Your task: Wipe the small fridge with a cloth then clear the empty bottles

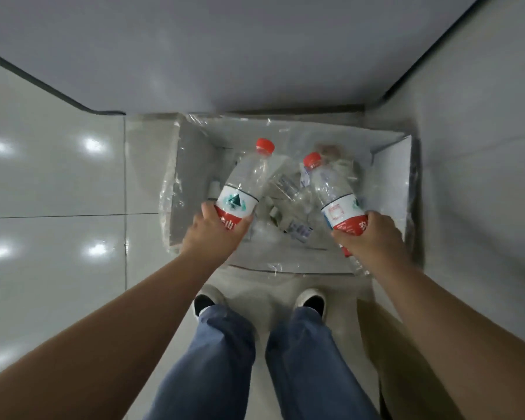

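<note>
You've got two clear, empty bottles with red caps and red-and-white labels. Your left hand [217, 234] wraps the left bottle [243, 189], your right hand [373, 237] the right bottle [335, 195], fingers curled around their bases, both tilted above the plastic-lined box [391, 165] on the floor.

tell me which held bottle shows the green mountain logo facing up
The bottle in the left hand; the right hand's bottle mostly shows white and red label.

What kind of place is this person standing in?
Probably an indoor corner used for rubbish: glossy floor tiles, a bag-lined box holding discarded plastic, and two empty bottles held over it.
</note>
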